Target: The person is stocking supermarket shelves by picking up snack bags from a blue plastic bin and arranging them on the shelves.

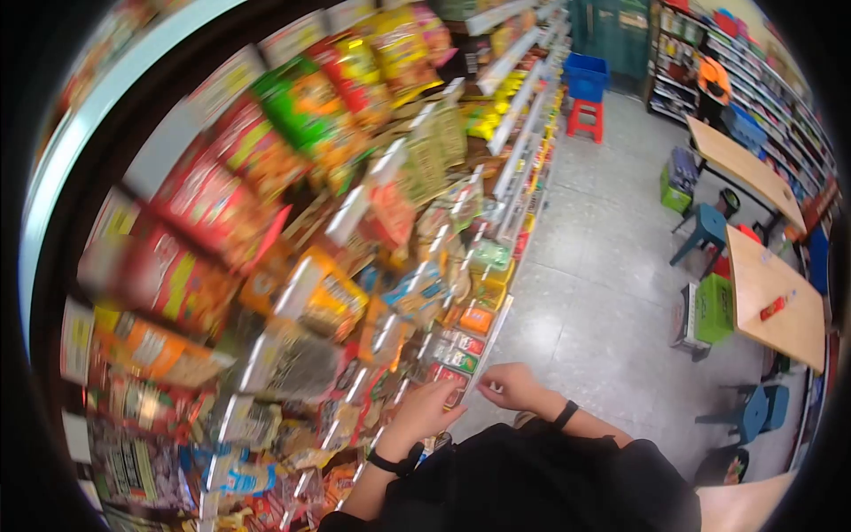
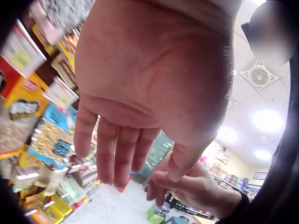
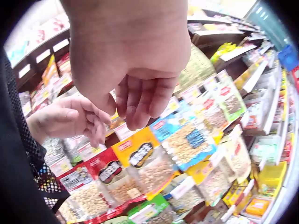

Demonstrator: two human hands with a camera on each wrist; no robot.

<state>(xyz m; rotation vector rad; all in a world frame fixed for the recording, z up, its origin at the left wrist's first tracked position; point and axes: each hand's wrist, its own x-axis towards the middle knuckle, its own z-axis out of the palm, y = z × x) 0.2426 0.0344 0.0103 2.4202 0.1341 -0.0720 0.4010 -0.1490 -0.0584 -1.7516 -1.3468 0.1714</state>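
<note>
My left hand [image 1: 425, 411] is in front of the snack shelves, at the lower middle of the head view. In the left wrist view its palm faces the camera, fingers nearly straight and holding nothing. Just to its right is my right hand [image 1: 514, 387], its fingers loosely curled with nothing between them. Both wrists wear dark bands. Beyond the hands in the right wrist view hang bags of nuts: a blue bag [image 3: 189, 141], a yellow bag [image 3: 140, 161] and a red bag [image 3: 108, 176].
Tiered shelves of packaged snacks fill the left side, with price tags [image 1: 288, 288] along their edges. A tiled aisle [image 1: 567, 293] runs to the right. Wooden tables [image 1: 780, 297], blue stools [image 1: 705, 229], a red stool [image 1: 585, 120] and a person in orange [image 1: 712, 78] stand beyond.
</note>
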